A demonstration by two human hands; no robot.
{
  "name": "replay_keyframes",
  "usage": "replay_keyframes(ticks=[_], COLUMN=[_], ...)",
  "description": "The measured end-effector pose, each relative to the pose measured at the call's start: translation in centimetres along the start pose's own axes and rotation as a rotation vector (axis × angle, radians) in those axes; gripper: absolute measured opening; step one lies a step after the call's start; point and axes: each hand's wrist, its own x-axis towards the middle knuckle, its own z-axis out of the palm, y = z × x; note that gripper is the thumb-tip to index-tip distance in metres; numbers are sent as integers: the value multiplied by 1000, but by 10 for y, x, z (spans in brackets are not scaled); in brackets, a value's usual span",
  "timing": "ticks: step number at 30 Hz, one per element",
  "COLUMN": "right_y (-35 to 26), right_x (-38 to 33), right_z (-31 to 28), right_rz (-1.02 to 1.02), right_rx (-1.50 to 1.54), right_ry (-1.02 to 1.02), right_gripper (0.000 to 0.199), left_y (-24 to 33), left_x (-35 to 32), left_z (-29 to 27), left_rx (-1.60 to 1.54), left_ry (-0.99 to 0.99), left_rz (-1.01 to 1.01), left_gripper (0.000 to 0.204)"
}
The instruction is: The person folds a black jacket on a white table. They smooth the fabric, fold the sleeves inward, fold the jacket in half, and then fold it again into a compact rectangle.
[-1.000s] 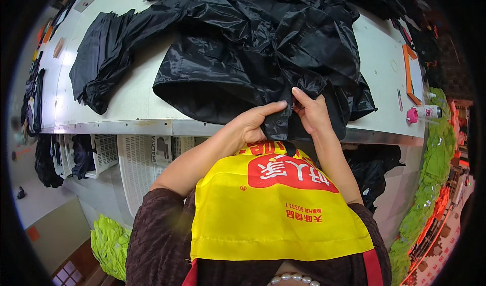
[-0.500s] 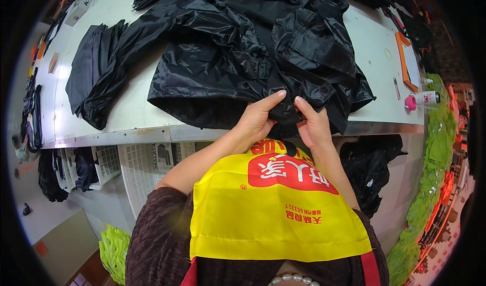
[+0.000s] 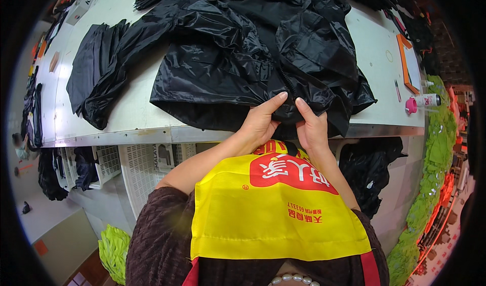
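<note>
A shiny black jacket (image 3: 238, 58) lies spread on the pale worktable (image 3: 126, 119), its zipper running down to the near hem. My left hand (image 3: 260, 124) and my right hand (image 3: 311, 129) both pinch the bottom hem at the table's front edge, on either side of the zipper's lower end, fingers pointing away from me. One sleeve (image 3: 101, 78) stretches out to the left. A yellow apron with a red patch (image 3: 276, 210) covers my front below the hands.
An orange-edged board (image 3: 407, 63), a pen and a small pink-capped bottle (image 3: 422, 102) sit at the table's right end. White plastic crates (image 3: 142, 169) stand under the table. More black garments hang at the right (image 3: 369, 169) and left (image 3: 50, 174). Green fabric (image 3: 430, 195) is piled at the far right.
Both hands have slid down the jacket front to its bottom hem and drawn closer together around the zipper's lower end. The jacket has shifted slightly on the table.
</note>
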Motion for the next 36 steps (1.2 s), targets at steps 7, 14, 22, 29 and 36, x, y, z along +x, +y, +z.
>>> replay_keyframes(ticks=[7,14,22,29,36], right_y=[2,6,-24,-98,-68], right_x=[4,13,13,-13,23], right_z=[2,-4,-50,28,15], right_rz=[-11,79,313,-617,-941], right_rx=[-32,-76,-812,-1716,-1867], right_ry=[20,34,-216,-398,-755], right_gripper=[34,30,44,19,7], left_y=[-4,-10,4,5,10], left_x=[4,4,5,9,1], left_z=[0,-6,-4,-10,-3], left_rx=[46,505,267,297,317], left_ry=[23,90,20,33,82], left_rz=[39,337,99,124,87], left_gripper=[23,30,30,39,31])
